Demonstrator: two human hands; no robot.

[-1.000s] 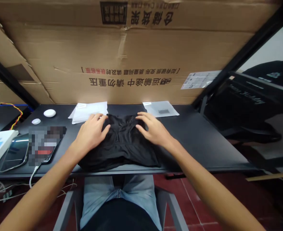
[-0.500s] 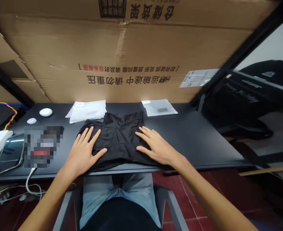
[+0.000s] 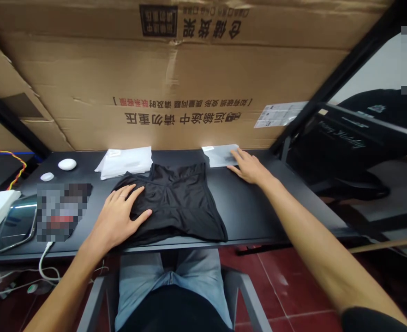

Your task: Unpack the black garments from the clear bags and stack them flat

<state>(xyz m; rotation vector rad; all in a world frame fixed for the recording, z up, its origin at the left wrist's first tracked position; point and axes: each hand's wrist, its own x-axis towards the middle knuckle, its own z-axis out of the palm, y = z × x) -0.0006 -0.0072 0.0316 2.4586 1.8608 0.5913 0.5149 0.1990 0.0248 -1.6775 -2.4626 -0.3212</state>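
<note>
Tall cardboard (image 3: 196, 71) stood behind the black desk (image 3: 259, 207). A black garment (image 3: 176, 198) lay spread at the desk's front edge. The left hand (image 3: 120, 216) rested splayed on the garment's left side, gripping nothing; the right hand (image 3: 251, 167), fingers parted, covered the right end of a translucent packet (image 3: 219, 157), with no grip I could see.

I see brown cardboard sheeting (image 3: 203, 69), printed with upside-down dark and red characters, standing behind a long matte-black desk (image 3: 255, 212), with a black metal post (image 3: 342, 69) on the right. Beyond is a pale grey wall (image 3: 373, 64). Below, I have glossy dark-red floor tiles (image 3: 293, 295) and a grey-armed chair (image 3: 255, 304).
</note>
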